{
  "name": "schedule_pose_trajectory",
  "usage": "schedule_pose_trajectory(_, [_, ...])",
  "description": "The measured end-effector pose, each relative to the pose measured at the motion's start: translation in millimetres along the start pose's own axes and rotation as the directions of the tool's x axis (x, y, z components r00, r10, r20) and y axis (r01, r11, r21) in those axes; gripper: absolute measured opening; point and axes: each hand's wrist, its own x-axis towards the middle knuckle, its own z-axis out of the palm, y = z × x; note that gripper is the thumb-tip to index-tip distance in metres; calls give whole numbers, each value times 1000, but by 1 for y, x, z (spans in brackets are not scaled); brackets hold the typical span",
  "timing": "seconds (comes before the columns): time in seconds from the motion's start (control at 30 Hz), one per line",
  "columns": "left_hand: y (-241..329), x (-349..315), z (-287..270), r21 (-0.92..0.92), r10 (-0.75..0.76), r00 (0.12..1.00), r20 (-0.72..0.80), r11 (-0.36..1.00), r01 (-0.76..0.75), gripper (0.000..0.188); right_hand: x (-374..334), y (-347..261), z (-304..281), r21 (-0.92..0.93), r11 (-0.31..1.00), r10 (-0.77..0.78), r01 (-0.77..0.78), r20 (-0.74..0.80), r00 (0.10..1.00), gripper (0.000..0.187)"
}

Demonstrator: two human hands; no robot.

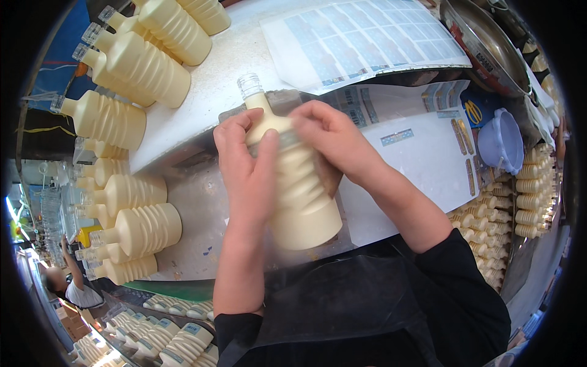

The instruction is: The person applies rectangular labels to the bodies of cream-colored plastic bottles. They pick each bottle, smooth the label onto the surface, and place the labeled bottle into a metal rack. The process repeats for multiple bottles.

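Note:
A cream plastic bottle (306,214) with a ribbed body and a clear threaded neck (249,84) tilts in front of me, its neck pointing away. My left hand (241,153) grips the bottle's shoulder from the left, thumb on the front. Around the shoulder runs a greyish band, which looks like a label strip (274,142). At the right side of the shoulder, my right hand (327,131) has its fingers curled close to the band. Those fingertips are blurred, and whatever they pinch is hidden.
Similar bottles (137,122) stand along the left. Label sheets (361,37) lie at the back, with a white backing sheet (397,165) at right bearing loose labels. Beyond are yellow scissors (473,112), a lavender bucket (500,142) and a metal basin (489,46). Another person (79,287) is far left.

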Motion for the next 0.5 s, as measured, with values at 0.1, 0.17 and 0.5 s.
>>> schedule_pose_trajectory(0.1, [-3, 0, -1, 35, 32, 999, 7, 999, -32, 34, -6, -13, 0, -152, 987, 54, -47, 46, 997, 29])
schedule_pose_trajectory(0.17, [-4, 0, -1, 28, 41, 999, 5, 999, -41, 34, -4, -9, -7, -113, 993, 53, -41, 105, 993, 29])
schedule_pose_trajectory(0.5, [-1, -1, -1, 35, 17, 1000, -7, 999, -17, 40, -4, -16, 1, -192, 981, 48, -38, 47, 998, 29])
